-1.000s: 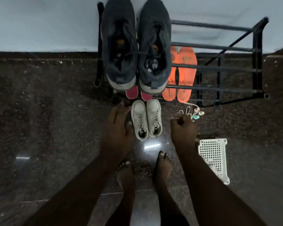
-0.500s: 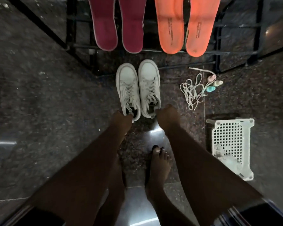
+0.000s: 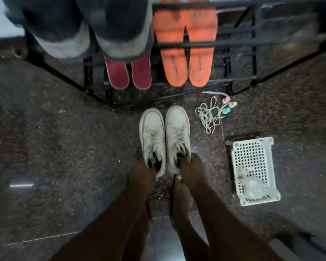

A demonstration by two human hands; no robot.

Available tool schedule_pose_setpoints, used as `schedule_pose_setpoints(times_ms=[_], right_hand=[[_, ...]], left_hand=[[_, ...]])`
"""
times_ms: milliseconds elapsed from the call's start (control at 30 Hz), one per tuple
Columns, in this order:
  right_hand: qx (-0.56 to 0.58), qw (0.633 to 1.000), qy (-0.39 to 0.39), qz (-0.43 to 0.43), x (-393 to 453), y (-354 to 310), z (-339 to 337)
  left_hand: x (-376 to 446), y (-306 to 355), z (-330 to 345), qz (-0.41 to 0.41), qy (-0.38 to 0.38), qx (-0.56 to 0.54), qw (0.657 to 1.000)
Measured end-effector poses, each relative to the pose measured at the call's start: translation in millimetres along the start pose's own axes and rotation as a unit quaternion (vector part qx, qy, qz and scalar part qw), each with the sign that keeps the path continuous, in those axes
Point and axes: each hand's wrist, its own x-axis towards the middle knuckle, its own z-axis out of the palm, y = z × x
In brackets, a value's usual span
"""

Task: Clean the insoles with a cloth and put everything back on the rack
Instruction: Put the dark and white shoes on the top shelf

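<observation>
Our left hand [image 3: 142,171] grips the left white shoe [image 3: 152,137] at its heel; our right hand [image 3: 192,169] grips the right white shoe [image 3: 177,134]; beyond both hands, the insoles [image 3: 184,59] lie on the rack [image 3: 233,42].

Dim, grainy wide-angle view, motion blur and stretching toward the edges, faint glare streak on the floor [image 3: 45,147].
</observation>
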Motion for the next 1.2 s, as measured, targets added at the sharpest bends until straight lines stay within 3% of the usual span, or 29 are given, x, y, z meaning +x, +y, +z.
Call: schedule_pose_setpoints(times_ms=[167,233,300,367,500,800,900,1200], right_hand=[[0.102,0.994,0.044,-0.016,-129,-39,-78],[0.119,0.989,0.073,-0.057,-165,-59,-108],[0.128,0.987,0.085,-0.041,-186,-70,-131],[0.124,0.984,0.122,-0.026,-196,-82,-152],[0.127,0.974,0.165,-0.085,-200,-129,-184],[0.086,0.97,0.151,-0.169,-122,-243,-226],[0.047,0.976,0.143,-0.16,-87,-265,-236],[-0.045,0.977,0.121,-0.17,-22,-300,-243]], left_hand=[[-54,-31,-6,0.039,-0.009,0.078,0.996],[-97,-1,-26,0.075,0.005,0.08,0.994],[-148,35,-50,0.119,0.019,0.112,0.986],[-214,90,-86,0.129,-0.002,0.08,0.988],[-281,165,-128,0.161,-0.017,0.024,0.987],[-247,279,-150,0.236,-0.007,-0.072,0.969],[-202,302,-135,0.215,-0.004,-0.129,0.968],[-100,325,-95,0.19,0.025,-0.146,0.97]])
